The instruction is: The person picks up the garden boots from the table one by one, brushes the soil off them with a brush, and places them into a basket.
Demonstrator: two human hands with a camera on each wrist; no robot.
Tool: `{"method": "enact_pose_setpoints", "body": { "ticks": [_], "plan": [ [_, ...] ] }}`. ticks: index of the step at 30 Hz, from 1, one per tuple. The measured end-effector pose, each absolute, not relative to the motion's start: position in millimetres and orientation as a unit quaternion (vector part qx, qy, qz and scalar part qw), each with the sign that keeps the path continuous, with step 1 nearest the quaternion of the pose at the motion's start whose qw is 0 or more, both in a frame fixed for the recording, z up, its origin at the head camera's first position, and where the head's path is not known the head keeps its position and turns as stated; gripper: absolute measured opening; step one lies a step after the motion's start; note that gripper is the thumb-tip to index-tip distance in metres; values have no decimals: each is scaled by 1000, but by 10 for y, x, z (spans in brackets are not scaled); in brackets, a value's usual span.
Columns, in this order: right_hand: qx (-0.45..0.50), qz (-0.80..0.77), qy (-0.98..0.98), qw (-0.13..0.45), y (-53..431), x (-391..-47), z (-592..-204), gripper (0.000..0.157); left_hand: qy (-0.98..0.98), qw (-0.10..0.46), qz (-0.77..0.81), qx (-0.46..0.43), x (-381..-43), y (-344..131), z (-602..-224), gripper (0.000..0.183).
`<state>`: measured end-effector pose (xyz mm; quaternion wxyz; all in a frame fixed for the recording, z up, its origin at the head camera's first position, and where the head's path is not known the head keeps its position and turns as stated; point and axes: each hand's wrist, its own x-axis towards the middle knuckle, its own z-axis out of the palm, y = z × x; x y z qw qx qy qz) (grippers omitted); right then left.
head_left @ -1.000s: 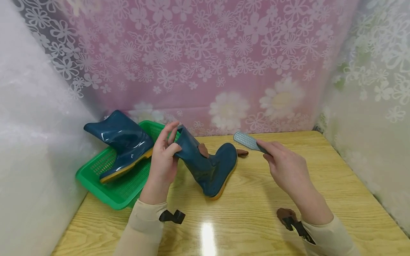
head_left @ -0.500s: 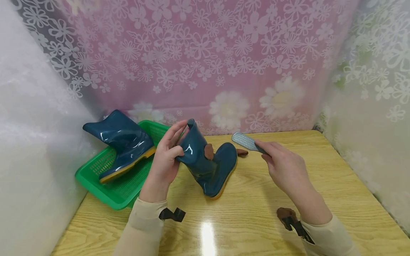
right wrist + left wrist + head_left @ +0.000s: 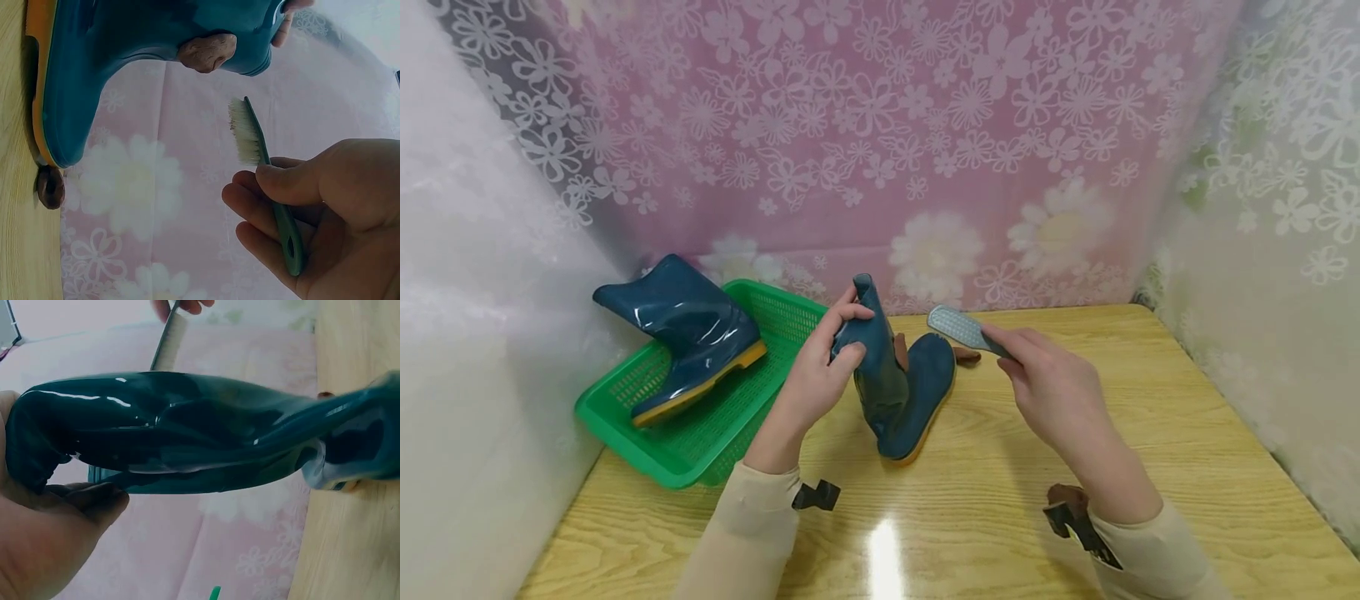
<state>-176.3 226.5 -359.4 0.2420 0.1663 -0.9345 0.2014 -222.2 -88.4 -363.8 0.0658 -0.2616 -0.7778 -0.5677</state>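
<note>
The head view has 2 boots; the right wrist view has only the 1 being held. This boot [image 3: 917, 392] stands sole down on the tabletop [image 3: 1000, 542], its shaft leaning toward the left hand [image 3: 818, 365], which grips the top edge with curled fingers and thumb. The left wrist view shows the shaft's glossy side and a deep crease near the ankle.

From above, the brush [image 3: 957, 326] shows just its studded grey back. The right wrist view gives its pale bristles, turned toward the boot with a gap between, and the handle's end lying along the palm. The right hand [image 3: 1060, 387] pinches that handle, thumb against bent fingers. A brown patch [image 3: 207, 52] sits plainly on the shaft there but is a sliver in the head view; a brown lump [image 3: 50, 187] lies just past the toe.

The basket [image 3: 625, 454], with the other boot [image 3: 688, 325] poking over its rim, takes up the left side. Pink curtain [image 3: 850, 167] closes off the far edge. Right of the boot, wood runs on to the right edge, under the right forearm.
</note>
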Motion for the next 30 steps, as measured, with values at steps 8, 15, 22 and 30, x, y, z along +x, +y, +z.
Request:
{"method": "enact_pose_setpoints", "body": {
  "ticks": [8, 15, 22, 30],
  "plan": [
    [189, 218, -922, 259, 2220, -1756, -3618, 51, -752, 37, -608, -252, -2306, -954, -3740, 52],
    [215, 246, -909, 261, 2115, -1742, -3655, 52, -708, 16, -649, -277, -2347, -1002, -3764, 58],
    [239, 262, -901, 249, 2028, -1746, -3691, 58, -718, 35, -608, -337, -2307, -983, -3733, 61],
    [263, 250, -908, 209, 1967, -1728, -3754, 61, -720, 44, -604, -337, -2298, -968, -3744, 63]
  ]
}}
